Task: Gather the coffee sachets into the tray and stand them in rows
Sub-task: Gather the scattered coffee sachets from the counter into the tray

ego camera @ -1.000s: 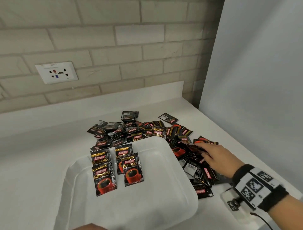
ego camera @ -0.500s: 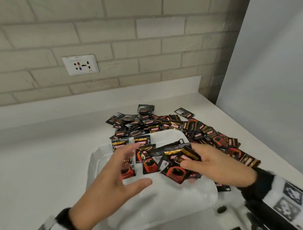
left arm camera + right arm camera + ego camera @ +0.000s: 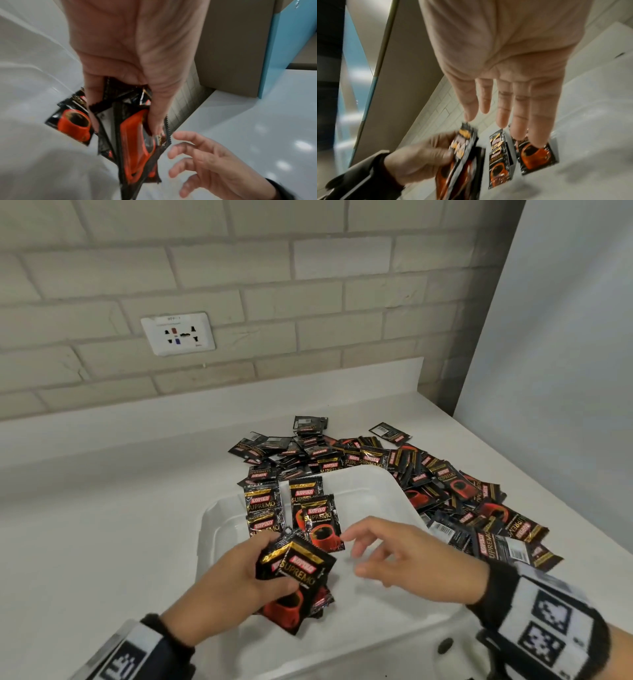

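A white tray (image 3: 373,491) sits on the counter with several black and red coffee sachets (image 3: 301,511) lying flat in its far left part. My left hand (image 3: 236,580) grips a bunch of sachets (image 3: 296,575) over the tray's near left; the left wrist view shows the fingers (image 3: 157,115) curled round that bunch (image 3: 135,148). My right hand (image 3: 404,559) hovers just right of the bunch, fingers spread and holding nothing; the right wrist view shows the straight fingers (image 3: 518,108) above the tray's sachets (image 3: 537,155). A big loose pile of sachets (image 3: 445,491) lies behind and right of the tray.
A brick wall with a white socket plate (image 3: 178,333) stands behind the counter (image 3: 102,525). A grey panel (image 3: 565,337) closes off the right side. Pile sachets crowd the tray's far and right rims.
The bunch of sachets has passed from my right hand into my left hand. The right hand has let go and opened beside it. Both hands sit lower over the tray.
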